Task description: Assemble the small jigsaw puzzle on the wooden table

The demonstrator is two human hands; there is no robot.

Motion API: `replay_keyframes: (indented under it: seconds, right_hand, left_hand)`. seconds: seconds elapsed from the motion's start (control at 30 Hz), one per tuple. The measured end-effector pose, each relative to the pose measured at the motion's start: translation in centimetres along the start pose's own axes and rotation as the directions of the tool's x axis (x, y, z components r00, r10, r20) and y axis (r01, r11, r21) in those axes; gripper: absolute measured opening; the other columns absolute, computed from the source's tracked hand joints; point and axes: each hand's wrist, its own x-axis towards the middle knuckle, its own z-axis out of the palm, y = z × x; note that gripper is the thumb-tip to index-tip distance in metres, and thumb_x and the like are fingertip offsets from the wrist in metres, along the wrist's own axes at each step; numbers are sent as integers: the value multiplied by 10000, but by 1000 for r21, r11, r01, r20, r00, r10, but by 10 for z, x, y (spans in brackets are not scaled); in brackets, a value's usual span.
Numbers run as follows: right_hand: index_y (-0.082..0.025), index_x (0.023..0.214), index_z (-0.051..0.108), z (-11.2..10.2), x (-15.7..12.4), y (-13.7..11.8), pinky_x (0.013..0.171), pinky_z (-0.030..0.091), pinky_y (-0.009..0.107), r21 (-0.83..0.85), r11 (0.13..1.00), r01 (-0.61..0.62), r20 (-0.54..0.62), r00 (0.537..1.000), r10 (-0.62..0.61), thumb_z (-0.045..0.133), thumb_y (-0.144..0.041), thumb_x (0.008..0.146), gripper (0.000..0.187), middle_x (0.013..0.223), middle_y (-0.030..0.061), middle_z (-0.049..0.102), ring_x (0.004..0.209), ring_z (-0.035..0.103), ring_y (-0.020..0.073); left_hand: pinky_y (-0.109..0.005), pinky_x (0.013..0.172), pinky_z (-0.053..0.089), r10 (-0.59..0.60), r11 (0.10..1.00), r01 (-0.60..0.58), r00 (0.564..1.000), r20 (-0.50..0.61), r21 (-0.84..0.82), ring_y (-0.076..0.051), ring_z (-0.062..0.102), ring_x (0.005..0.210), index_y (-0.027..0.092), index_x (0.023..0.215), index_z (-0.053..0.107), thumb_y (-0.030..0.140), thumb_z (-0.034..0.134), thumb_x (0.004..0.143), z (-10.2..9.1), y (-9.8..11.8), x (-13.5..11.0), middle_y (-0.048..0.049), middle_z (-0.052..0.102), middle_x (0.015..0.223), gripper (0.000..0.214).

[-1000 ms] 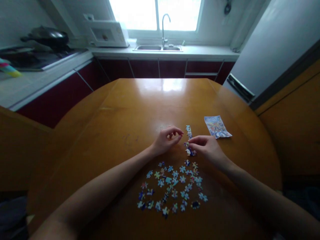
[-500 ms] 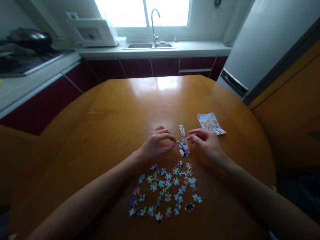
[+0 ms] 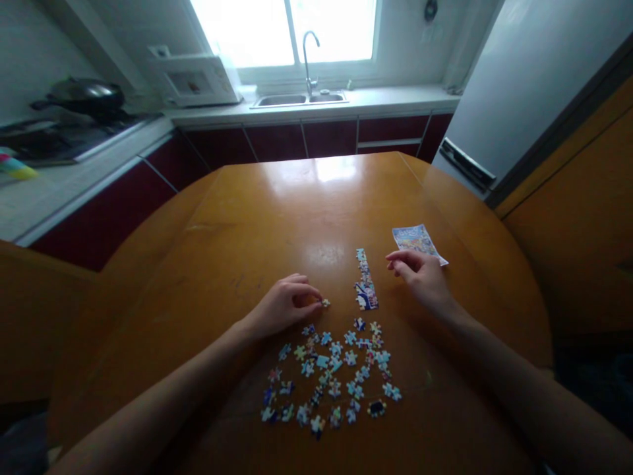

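One small, pale, knob-edged jigsaw piece [image 3: 326, 303] is located over the brown, glossy wooden bench [image 3: 277, 218], to the left of the narrow, multicoloured assembled puzzle strip [image 3: 364, 284]. Open bench surface separates piece and strip and extends beyond the strip to the straight far edge. The strip's right edge is straight; its left edge is notched. Left hand [image 3: 284, 303]: palm down, fingers curled, grip pinching the piece between thumb and index fingertips. Right hand [image 3: 420, 274]: positioned to the right of the strip, apart from it; fingers half bent, grip released. Loose, knobbed puzzle pieces [image 3: 322, 361], many light blue, some darker, lie scattered at the near side of the strip. One rectangular, colour-printed paper sheet [image 3: 415, 236] lies beyond the right hand, partly hidden by it.
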Motion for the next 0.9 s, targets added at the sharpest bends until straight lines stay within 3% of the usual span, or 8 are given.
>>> replay_keyframes:
  seconds: [0.27, 0.5, 0.7, 0.9]
  right_hand:
    - [-167, 879, 743, 4, -4, 2, 685, 505, 345, -42, 999, -23, 52, 998, 26, 596, -272, 808, 194, 813, 76, 733, 731, 651, 197]
    - [-193, 872, 748, 3, -5, 7, 700, 515, 360, -93, 995, -24, 37, 999, 28, 603, -281, 813, 180, 832, 77, 740, 752, 668, 217]
    - [-218, 862, 752, 5, -8, 5, 724, 530, 359, -145, 989, -42, 48, 998, 49, 613, -295, 804, 169, 853, 60, 754, 790, 688, 229]
    - [-221, 872, 753, 6, -10, 6, 745, 536, 356, -165, 985, -42, 47, 998, 50, 617, -301, 804, 172, 880, 60, 762, 816, 697, 231]
  left_hand:
    - [-247, 656, 425, -31, 999, 33, 998, 60, -27, -137, 549, 739, 242, 984, 785, 368, 743, 863, -1, -11, -9, -19, 623, 798, 179]
    - [-237, 640, 424, -94, 992, 92, 995, -33, -82, -113, 532, 693, 197, 993, 768, 349, 679, 913, -29, -6, -30, -16, 610, 790, 193]
    - [-231, 673, 447, -112, 991, 121, 984, 137, -61, -116, 568, 738, 175, 907, 756, 301, 682, 909, -42, 18, -57, -29, 627, 836, 146]
    - [-230, 723, 443, -104, 995, 103, 955, 277, 16, -127, 586, 814, 198, 882, 748, 294, 705, 904, -43, 13, -73, -21, 625, 885, 107]
